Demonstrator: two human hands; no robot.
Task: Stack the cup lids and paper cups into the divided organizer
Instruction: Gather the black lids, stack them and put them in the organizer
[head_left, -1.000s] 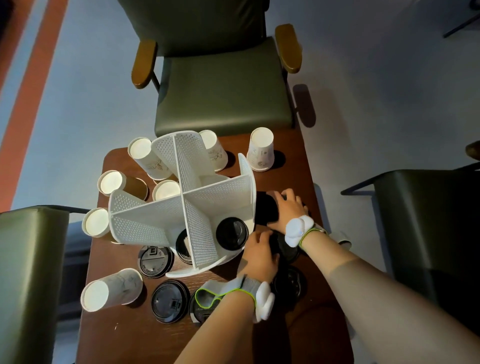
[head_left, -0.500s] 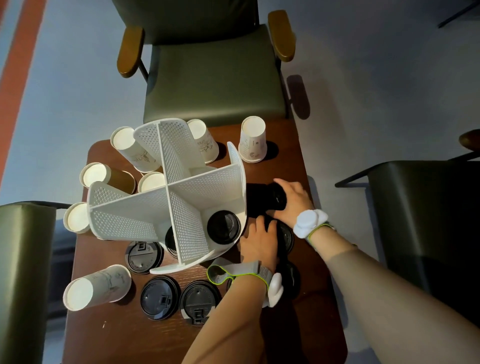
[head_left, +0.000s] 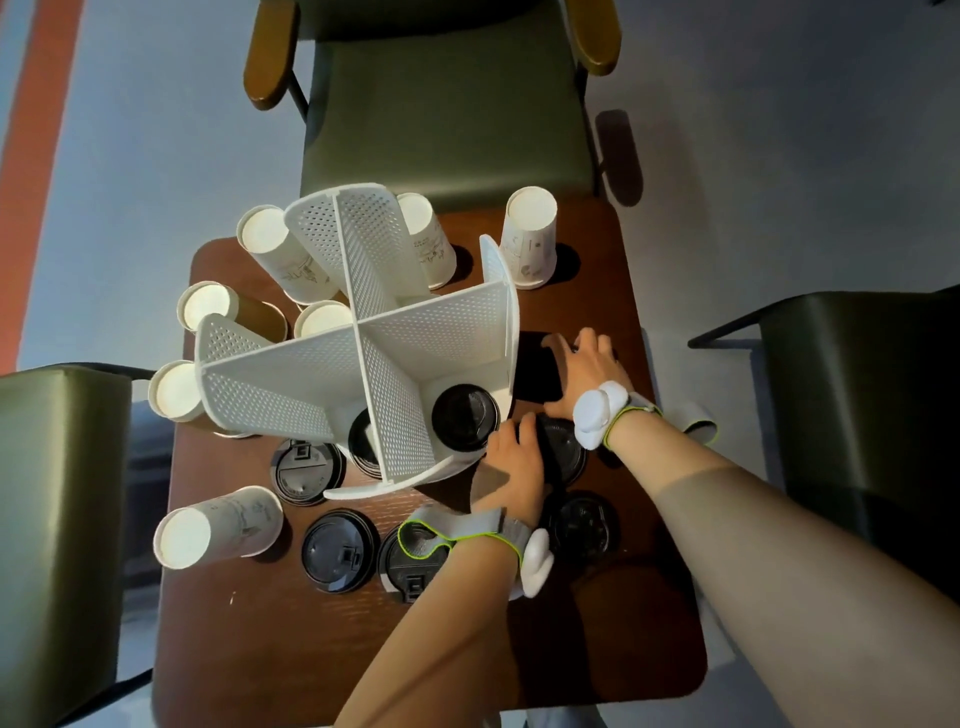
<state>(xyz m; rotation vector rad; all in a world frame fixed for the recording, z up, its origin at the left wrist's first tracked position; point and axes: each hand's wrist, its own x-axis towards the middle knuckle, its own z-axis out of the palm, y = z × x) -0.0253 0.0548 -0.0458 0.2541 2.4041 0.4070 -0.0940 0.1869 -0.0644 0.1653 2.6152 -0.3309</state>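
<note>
The white perforated divided organizer (head_left: 363, 332) stands mid-table. One black lid (head_left: 464, 418) lies in its right-front compartment, and another lid (head_left: 363, 441) lies in the front one. My right hand (head_left: 587, 369) wraps around a dark stack of lids (head_left: 535, 371) just right of the organizer. My left hand (head_left: 511, 462) curls over a black lid (head_left: 563, 447) on the table below my right wrist. Loose lids (head_left: 340, 551) lie along the front. Several paper cups stand upside down, among them one at the back right (head_left: 530, 239), and one lies on its side (head_left: 218, 527).
The small brown table (head_left: 363, 649) is hemmed in by green chairs at the back (head_left: 447, 104), left (head_left: 57, 493) and right (head_left: 862, 405). More cups crowd the left side behind the organizer, including a brown one (head_left: 228, 312). Another lid (head_left: 582, 525) lies by my left wrist.
My left hand has slid forward onto the lid beneath my right wrist. My right hand has settled further over the dark stack. The view has shifted slightly.
</note>
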